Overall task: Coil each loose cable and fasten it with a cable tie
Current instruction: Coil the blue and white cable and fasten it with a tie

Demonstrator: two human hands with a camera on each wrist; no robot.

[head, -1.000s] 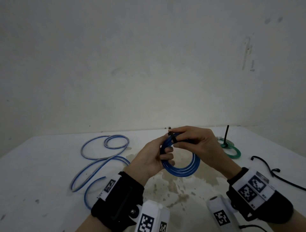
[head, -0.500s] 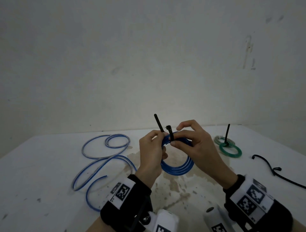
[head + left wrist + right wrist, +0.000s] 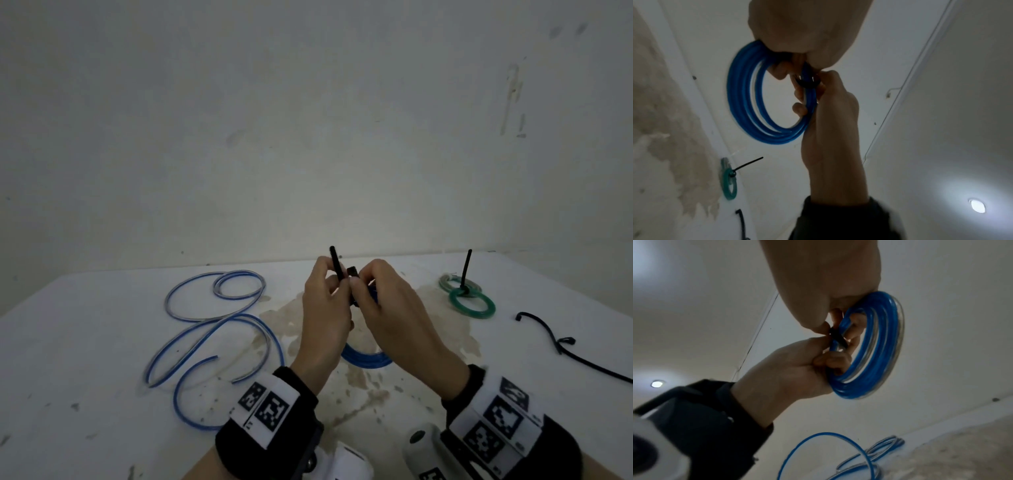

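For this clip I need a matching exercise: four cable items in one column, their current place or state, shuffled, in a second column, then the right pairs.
Things
1. blue coil
2. green coil
3. loose blue cable
4. black cable

States
A. lies uncoiled on the table's left side
B. held up between both hands, a black tie around its strands
C. lies at the table's right edge, untied
D. lies on the table, already tied, tie tail sticking up

Pairs: 1-B, 2-D, 3-A, 4-C
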